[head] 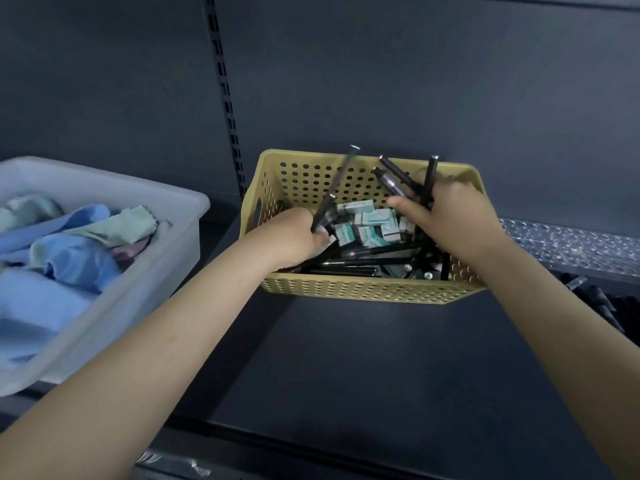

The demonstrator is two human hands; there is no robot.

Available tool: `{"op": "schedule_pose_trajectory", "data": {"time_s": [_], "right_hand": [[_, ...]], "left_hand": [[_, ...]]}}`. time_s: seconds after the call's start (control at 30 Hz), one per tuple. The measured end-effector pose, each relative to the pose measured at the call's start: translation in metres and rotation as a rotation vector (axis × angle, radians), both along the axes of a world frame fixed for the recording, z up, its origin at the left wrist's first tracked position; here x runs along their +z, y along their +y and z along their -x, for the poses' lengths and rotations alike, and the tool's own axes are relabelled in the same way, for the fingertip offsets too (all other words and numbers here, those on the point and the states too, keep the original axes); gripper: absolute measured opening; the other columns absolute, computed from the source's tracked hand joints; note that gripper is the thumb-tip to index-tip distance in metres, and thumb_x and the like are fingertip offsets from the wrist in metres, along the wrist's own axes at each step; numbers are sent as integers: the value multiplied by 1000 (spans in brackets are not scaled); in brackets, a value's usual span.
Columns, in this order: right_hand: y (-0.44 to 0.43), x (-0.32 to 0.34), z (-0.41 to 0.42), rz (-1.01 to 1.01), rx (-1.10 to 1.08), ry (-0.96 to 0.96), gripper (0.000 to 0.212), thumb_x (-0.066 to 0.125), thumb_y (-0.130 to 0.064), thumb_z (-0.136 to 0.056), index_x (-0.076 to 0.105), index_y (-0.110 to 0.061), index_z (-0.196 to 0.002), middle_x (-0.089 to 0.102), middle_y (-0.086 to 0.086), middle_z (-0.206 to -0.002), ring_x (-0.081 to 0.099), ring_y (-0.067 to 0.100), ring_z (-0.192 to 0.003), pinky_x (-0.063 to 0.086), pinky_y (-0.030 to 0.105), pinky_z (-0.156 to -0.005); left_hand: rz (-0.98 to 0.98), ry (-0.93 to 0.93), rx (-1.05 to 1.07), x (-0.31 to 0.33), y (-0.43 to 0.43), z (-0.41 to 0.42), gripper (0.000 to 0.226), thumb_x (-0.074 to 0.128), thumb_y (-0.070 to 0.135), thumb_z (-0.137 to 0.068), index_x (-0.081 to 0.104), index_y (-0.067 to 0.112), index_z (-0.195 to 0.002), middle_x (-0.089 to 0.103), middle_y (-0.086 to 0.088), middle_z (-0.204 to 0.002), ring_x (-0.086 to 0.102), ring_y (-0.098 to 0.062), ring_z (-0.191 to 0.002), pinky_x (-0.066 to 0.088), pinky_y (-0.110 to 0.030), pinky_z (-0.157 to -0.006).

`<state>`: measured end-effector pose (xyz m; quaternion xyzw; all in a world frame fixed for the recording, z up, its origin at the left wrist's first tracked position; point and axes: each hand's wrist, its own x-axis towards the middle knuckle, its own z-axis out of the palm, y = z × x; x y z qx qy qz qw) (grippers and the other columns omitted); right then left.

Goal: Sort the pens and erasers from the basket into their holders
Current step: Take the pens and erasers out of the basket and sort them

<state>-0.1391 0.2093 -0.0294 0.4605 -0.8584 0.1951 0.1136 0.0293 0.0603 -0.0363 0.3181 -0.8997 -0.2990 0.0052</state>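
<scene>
- A yellow perforated basket (367,293) stands on a dark shelf (346,358), its back against the dark rear panel (415,81).
- Both hands reach down into the basket from the near side, forearms bare.
- The left hand (298,233) is in the basket's left half, fingers curled round the lower end of a black pen (335,187). The pen slants up and to the right, and its tip rises above the far rim. It is blurred, so I cannot tell whether a second pen lies alongside it.
- The right hand (446,216) is in the right half, near the far wall. Its fingers are closed round a bunch of pens (391,183), at least three, which fan out upward and to the left.
- Between the two hands lie small green-and-white boxed erasers (375,218), heaped in the middle of the basket.
- Under and in front of the erasers, loose black pens (363,263) lie mostly flat across the basket floor.
- To the left, well apart from the basket, a pale translucent tub (114,190) holds crumpled blue and green cloths (69,258).
- To the right, just behind the right forearm, is a clear holder (571,244) with rows of holes. In front of it dark pen-like shapes (602,303) lie in shadow, too dim to tell more.
- A slotted upright (227,109) runs up the rear panel, left of the basket.
</scene>
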Motion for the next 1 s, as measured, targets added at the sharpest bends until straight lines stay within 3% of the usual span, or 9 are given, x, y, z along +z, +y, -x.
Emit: {"op": "schedule_pose_trajectory", "data": {"time_s": [0.13, 0.27, 0.33, 0.43, 0.5, 0.6, 0.73, 0.87, 1.0], "right_hand": [[-1, 4, -1, 64, 104, -178, 38, 59, -54, -85, 58, -18, -98, 65, 3, -77, 62, 18, -71, 54, 38, -69], [-4, 12, -3, 138, 156, -274, 18, 59, -41, -92, 54, -24, -98, 59, -7, -74, 57, 0, -68, 45, 23, -62], [-8, 15, -3, 218, 132, -319, 18, 55, -41, -94, 50, -24, -98, 58, -6, -75, 58, 2, -71, 44, 24, -65], [-19, 22, -7, 428, 75, -464, 30, 51, -42, -96, 52, -13, -102, 63, 1, -85, 63, 16, -82, 50, 33, -75], [-26, 25, -12, 585, 42, -579, 31, 49, -38, -98, 53, -8, -103, 65, 1, -82, 66, 15, -78, 52, 34, -74], [-35, 25, -16, 817, 18, -849, 15, 47, -29, -101, 49, -14, -100, 63, 0, -78, 70, 12, -78, 57, 36, -80], [-43, 26, -15, 1040, 30, -1172, 9, 48, -17, -102, 50, -13, -95, 64, 4, -85, 72, 22, -91, 54, 44, -93], [-43, 32, -10, 1112, 42, -1246, 6, 48, -15, -102, 50, -10, -102, 66, 4, -85, 72, 25, -95, 54, 44, -92], [-41, 45, -9, 1207, 78, -1249, 6, 48, -13, -101, 52, -10, -99, 63, 2, -76, 71, 23, -86, 55, 40, -91]], "left_hand": [[-75, 124, 80, 3, -1, 1, 27, 47, 38, -99, 57, 13, -96, 59, -5, -84, 53, -17, -72, 39, -26, -60], [-203, 280, 115, 6, -5, 4, 21, 50, 38, -97, 57, 19, -101, 66, -6, -100, 65, -26, -86, 55, -35, -77], [-269, 362, 139, 9, -8, 6, 21, 50, 38, -98, 58, 20, -107, 65, -2, -104, 68, -21, -84, 56, -32, -76], [-362, 465, 150, 14, -15, 13, 33, 52, 35, -97, 62, 11, -117, 69, -4, -107, 70, -20, -86, 57, -40, -85], [-407, 525, 159, 19, -19, 16, 32, 55, 36, -95, 63, 12, -114, 71, -5, -104, 70, -21, -91, 56, -42, -87], [-550, 603, 205, 22, -24, 21, 30, 53, 33, -97, 61, 10, -115, 72, -6, -94, 71, -20, -82, 59, -37, -77], [-657, 607, 186, 23, -24, 21, 25, 48, 29, -100, 59, 9, -109, 66, -7, -81, 64, -12, -60, 59, -28, -57], [-633, 605, 129, 23, -25, 20, 23, 48, 31, -100, 60, 12, -104, 70, -3, -80, 63, -6, -56, 48, -20, -47], [-669, 617, 76, 27, -28, 22, 21, 49, 32, -99, 60, 15, -106, 75, -1, -85, 68, -8, -64, 52, -22, -52]]}}
